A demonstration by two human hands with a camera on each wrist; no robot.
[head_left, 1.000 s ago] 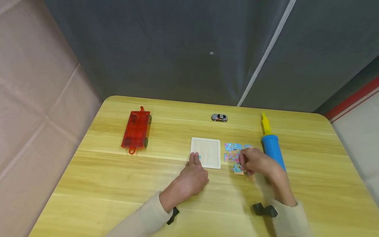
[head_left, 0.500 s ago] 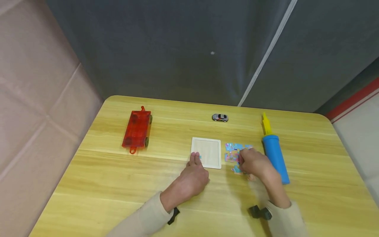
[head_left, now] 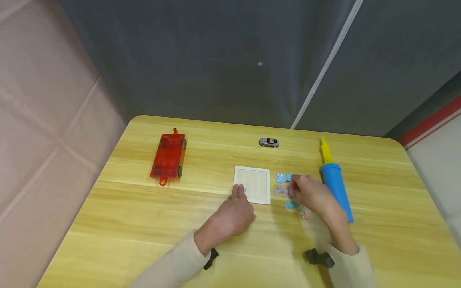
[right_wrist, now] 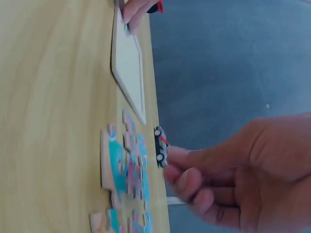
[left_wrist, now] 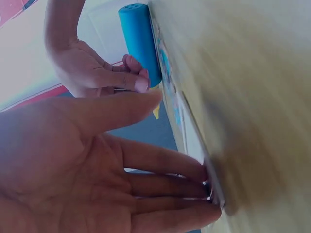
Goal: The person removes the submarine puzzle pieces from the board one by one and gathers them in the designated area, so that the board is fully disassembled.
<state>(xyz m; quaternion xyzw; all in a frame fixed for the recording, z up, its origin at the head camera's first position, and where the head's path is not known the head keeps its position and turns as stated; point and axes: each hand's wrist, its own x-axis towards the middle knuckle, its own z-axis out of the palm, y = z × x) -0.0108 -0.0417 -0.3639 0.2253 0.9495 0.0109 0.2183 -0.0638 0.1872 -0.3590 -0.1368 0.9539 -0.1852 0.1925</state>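
Note:
My left hand [head_left: 232,214] lies at the lower left corner of a white square puzzle tray [head_left: 257,180]. Its straight fingers press down inside the rim, where a small bit of light blue puzzle piece [head_left: 245,190] peeks out beside them. To the right of the tray is a cluster of pink, blue and tan jigsaw pieces [head_left: 282,178]. Over that cluster hovers my right hand [head_left: 313,198], hiding part of it. In the right wrist view, its thumb and fingers are loosely bent above the pieces [right_wrist: 114,160], with nothing showing between them.
A blue hand pump [head_left: 336,188] with a yellow nozzle lies just right of the right hand. Behind the tray is a small silver toy car [head_left: 269,142]. A red see-through wheeled toy base [head_left: 168,156] sits at the left. A dark panel stands behind the table.
The right hand has shifted slightly farther back over the pieces, uncovering more of those nearest me. The left hand stays on the tray.

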